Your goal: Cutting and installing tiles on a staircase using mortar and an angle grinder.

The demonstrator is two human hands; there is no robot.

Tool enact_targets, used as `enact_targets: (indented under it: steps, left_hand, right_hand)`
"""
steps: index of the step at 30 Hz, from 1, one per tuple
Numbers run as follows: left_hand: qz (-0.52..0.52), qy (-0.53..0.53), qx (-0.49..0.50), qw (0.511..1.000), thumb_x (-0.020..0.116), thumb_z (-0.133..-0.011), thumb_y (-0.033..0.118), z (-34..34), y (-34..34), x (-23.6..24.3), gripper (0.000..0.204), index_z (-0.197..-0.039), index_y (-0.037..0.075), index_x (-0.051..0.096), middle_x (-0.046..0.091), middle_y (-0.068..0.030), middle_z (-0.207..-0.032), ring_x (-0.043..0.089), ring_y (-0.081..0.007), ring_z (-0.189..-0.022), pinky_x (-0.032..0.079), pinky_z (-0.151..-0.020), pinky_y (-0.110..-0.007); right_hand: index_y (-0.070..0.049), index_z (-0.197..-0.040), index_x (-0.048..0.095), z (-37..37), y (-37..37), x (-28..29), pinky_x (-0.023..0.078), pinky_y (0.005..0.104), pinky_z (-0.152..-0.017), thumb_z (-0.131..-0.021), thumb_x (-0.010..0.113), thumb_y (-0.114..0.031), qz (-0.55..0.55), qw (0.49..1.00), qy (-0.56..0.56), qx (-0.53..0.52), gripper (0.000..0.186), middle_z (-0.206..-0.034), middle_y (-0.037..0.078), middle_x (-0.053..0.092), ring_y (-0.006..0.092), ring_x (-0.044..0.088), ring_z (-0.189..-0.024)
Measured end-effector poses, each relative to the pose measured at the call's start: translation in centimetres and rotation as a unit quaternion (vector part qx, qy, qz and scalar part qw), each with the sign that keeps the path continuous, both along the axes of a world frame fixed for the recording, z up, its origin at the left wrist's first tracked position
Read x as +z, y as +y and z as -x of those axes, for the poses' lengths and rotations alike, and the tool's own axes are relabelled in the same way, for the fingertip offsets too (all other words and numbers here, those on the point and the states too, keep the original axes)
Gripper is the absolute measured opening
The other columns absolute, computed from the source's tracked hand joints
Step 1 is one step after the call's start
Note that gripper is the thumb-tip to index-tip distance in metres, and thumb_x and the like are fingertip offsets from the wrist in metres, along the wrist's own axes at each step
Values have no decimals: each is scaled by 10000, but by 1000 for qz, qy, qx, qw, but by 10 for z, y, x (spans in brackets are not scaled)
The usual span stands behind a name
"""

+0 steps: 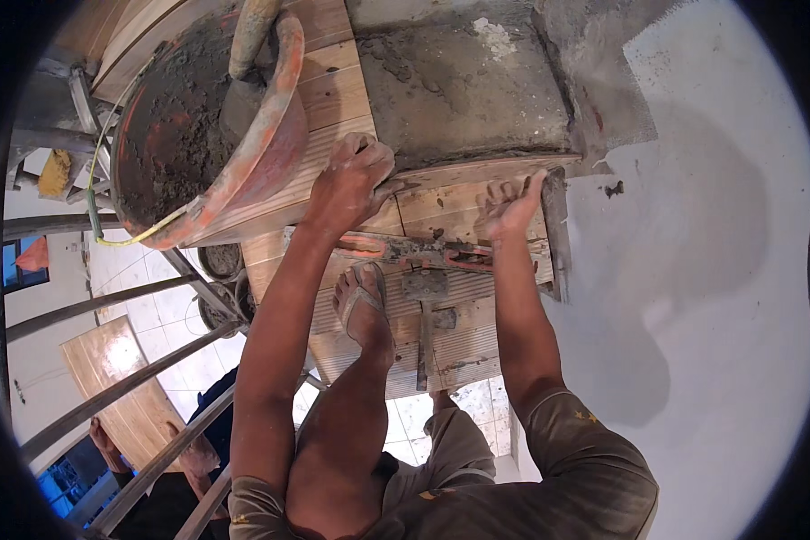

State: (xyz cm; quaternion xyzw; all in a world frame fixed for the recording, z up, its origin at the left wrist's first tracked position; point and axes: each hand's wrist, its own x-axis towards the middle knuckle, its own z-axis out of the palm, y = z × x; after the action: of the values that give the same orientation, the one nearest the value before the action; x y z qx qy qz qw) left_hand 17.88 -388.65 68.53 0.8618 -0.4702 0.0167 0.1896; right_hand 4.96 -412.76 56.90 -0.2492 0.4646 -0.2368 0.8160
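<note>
A narrow wood-look tile (472,172) stands on edge across the stair step, against the rough cement bed (468,90). My left hand (355,175) is closed at its left end, knuckles up, with the thumb against the tile. At the right end my right hand (510,205) has curled fingers by the tile's face and its thumb at the top edge. Just below my hands, a mortar-smeared spirit level (414,250) lies across the tiled step. Beside my sandalled foot (364,306) is a dirty mallet-like tool (426,286), its handle pointing toward me.
At upper left, a tub (283,117) of grey mortar (175,126) holds a wooden-handled tool (254,36). Metal railings (135,387) run along the left. Below them, another person's hands (198,454) hold a wood-look plank (121,369). A white wall (711,225) bounds the right.
</note>
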Motion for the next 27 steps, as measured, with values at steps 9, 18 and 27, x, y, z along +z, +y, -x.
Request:
enact_targets:
  steps: [9, 18, 27]
  left_hand:
    - [-3, -2, 12, 1000, 814, -793, 233, 1, -1, -1, 293, -1048, 129, 716, 607, 9, -1182, 513, -286, -1219, 567, -923, -443]
    - [-1, -8, 17, 1000, 817, -773, 208, 3, 1, -5, 335, -1085, 146, 712, 601, 16, -1208, 506, -293, -1226, 571, -918, -431]
    - [-2, -40, 13, 999, 834, -760, 225, 1, 0, -7, 348, -1072, 136, 708, 614, 20, -1200, 509, -287, -1222, 567, -911, -430]
  right_hand:
    - [-133, -1643, 151, 2, -13, 6, 265, 614, -1159, -805, 600, -845, -8, 995, -39, 89, 1188, -1679, 119, 187, 354, 228, -1518]
    - [-182, -1650, 66, -7, 7, 18, 237, 671, -1183, -782, 645, -827, -89, 987, -103, 88, 1226, -1682, 179, 58, 463, 169, -1514]
    - [-84, -1516, 387, 36, 8, -26, 428, 525, -1099, -863, 749, -552, -4, 982, -36, 183, 881, -1445, 156, 464, 345, 431, -1364]
